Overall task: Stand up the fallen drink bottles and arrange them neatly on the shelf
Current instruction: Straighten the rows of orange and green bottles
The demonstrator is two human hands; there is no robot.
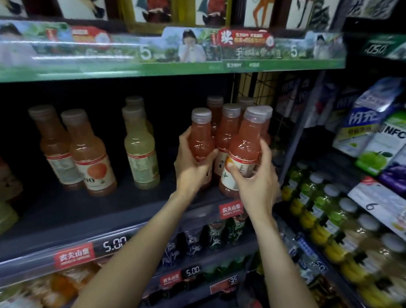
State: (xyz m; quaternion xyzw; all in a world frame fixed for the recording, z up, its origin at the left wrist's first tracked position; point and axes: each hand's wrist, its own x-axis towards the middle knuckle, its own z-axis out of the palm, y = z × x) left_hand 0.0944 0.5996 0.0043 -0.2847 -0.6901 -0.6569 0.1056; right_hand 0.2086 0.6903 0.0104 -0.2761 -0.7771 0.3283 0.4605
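Hands apart, each wrapped round one upright pink bottle: left hand [192,167] on the left pink bottle [201,135], right hand [254,178] on the front pink bottle [243,150], both at the right end of the shelf [80,209]. More pink bottles [229,131] stand touching behind. Best practice, by judgement: slide bases flat, labels forward, rows flush. Orange bottles [91,154] and pale bottles [140,149] stand well apart leftward.

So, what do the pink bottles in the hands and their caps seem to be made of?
Pink bottle in the left hand and pink bottle in the right hand: likely clear glossy plastic, since the drink shows through and highlights glint. Caps: greyish, probably plastic under a shiny film; blur leaves it open.
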